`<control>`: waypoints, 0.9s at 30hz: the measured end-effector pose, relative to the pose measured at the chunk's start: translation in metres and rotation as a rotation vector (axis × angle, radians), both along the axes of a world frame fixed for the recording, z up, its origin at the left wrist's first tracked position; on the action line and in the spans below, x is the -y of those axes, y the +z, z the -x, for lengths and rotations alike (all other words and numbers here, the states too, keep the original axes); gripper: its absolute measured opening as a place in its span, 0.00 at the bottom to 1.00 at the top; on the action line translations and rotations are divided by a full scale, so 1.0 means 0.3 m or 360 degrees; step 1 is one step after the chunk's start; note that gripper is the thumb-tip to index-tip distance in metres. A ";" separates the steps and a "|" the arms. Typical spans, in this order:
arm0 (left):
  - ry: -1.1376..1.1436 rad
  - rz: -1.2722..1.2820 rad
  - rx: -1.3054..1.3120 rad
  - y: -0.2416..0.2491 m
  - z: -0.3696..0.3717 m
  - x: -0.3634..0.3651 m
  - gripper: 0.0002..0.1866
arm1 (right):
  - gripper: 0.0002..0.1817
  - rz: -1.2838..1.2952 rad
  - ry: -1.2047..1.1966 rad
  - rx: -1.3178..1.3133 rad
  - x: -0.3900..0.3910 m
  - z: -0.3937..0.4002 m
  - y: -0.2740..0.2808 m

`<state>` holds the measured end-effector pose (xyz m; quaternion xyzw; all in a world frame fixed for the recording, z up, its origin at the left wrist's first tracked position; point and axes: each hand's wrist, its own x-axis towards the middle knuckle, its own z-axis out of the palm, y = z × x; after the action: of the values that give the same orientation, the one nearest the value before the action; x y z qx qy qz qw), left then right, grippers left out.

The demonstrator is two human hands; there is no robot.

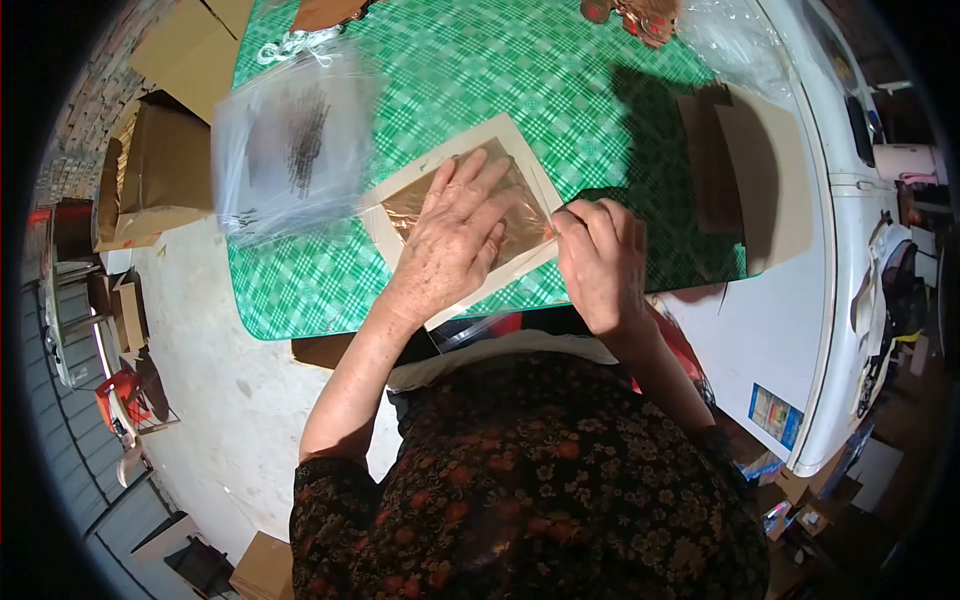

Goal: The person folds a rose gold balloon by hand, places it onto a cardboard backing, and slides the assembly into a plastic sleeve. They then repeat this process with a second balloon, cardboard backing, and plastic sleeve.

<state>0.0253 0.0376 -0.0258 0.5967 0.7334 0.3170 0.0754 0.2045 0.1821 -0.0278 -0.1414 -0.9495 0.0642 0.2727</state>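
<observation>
My left hand (455, 235) lies flat with fingers stretched over a shiny copper-brown sheet (515, 215). The sheet sits within a pale cream cardboard-like border (525, 155), turned at an angle near the table's front edge. At the right edge of that border my right hand (600, 255) is closed in a pinch. Its fingertips hide whatever they grip. To the left, a stack of clear plastic bags or sheets (345, 140) with dark markings rests on the table.
A green checked cloth covers the table (430, 70). White cord (300, 45) and brown pieces (645, 18) lie at the far side. Clear plastic (735, 50) and a cardboard piece (765, 180) are on the right. An open cardboard box (165, 170) stands left.
</observation>
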 end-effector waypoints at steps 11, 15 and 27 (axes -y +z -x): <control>0.0006 -0.0097 -0.0043 -0.008 0.000 0.001 0.23 | 0.27 0.0346 0.0353 0.0131 -0.043 -0.002 0.077; -0.0008 -0.0108 0.0052 -0.004 0.003 0.002 0.29 | 0.26 0.0267 0.0511 0.0140 -0.007 0.026 0.068; 0.0103 -0.0345 0.0705 -0.011 0.077 0.026 0.31 | 0.61 0.0121 0.0494 0.0608 0.090 -0.004 -0.004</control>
<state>0.0021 0.0297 -0.0291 0.4933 0.6795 0.5191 0.1596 0.2059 0.1552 -0.0289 -0.0137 -0.9911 0.1130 0.0696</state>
